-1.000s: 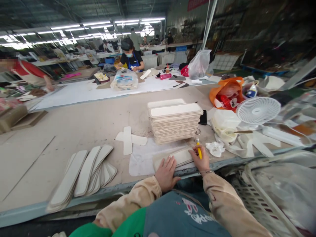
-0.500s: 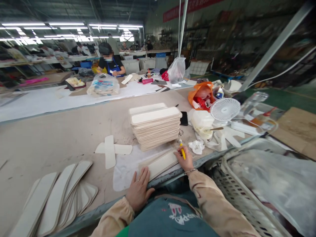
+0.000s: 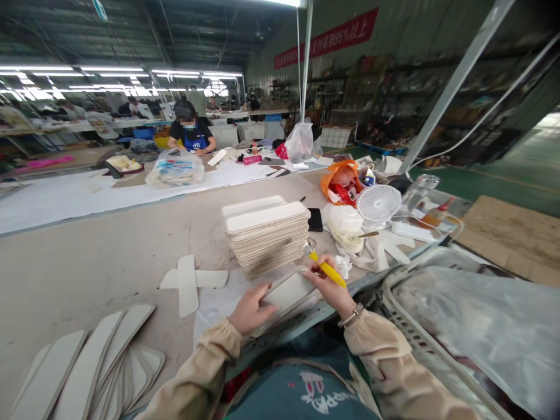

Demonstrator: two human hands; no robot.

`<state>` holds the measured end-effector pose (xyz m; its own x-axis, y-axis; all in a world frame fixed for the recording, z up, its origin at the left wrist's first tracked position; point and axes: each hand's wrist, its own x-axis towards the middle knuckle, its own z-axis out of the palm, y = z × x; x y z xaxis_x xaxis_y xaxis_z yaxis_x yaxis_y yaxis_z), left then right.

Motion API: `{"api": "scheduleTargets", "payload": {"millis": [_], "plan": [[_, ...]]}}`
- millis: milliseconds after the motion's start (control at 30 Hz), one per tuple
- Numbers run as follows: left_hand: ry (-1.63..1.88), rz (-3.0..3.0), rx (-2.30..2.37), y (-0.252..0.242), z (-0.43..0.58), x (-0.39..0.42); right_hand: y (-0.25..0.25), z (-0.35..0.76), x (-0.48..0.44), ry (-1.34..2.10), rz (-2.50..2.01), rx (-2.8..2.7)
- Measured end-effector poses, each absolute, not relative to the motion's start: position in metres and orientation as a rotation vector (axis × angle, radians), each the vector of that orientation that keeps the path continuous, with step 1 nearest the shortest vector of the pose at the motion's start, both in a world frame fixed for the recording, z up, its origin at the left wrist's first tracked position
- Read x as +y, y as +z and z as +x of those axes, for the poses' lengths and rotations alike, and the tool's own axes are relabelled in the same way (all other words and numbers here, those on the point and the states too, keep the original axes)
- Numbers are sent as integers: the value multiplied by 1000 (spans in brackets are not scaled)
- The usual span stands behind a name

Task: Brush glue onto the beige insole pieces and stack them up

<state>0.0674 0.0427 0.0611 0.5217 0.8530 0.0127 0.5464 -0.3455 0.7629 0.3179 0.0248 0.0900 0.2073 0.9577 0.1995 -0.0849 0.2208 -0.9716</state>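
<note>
My left hand [image 3: 254, 309] is closed on the left end of a pale, strip-shaped panel [image 3: 291, 294], fingers over its far side and thumb nearer me. My right hand [image 3: 330, 286] grips a yellow-handled tool [image 3: 329, 273] with a silvery head, whose exact kind I cannot make out. Its fingers also touch the panel's right end. Just beyond stands a tall stack of similar rounded panels [image 3: 269, 233]. A white sheet [image 3: 214, 303] lies partly under the work.
Fanned panels [image 3: 91, 361] lie at the left, and two crossed ones [image 3: 188, 286] nearer the middle. To the right are a black phone [image 3: 315, 220], a small white fan [image 3: 378, 204], an orange bag [image 3: 339, 184] and a plastic basket [image 3: 394, 303]. A co-worker [image 3: 192, 131] sits across.
My left hand has gone from lying flat to holding the panel's end. The panel is raised and tilted. The yellow tool now slants across my right hand. The view has shifted slightly.
</note>
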Motion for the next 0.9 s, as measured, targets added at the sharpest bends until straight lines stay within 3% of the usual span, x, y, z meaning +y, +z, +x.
{"api": "scheduleTargets", "payload": {"millis": [167,433,900], "plan": [[424,1605,961,76,76,47,134,329,35,958,-978,-1043],[468,767,806,85,90,-9,138,359,51,789,-1076,-947],[502,709,917,95,104,-28,138,374,44,735,-1144,-1012]]}}
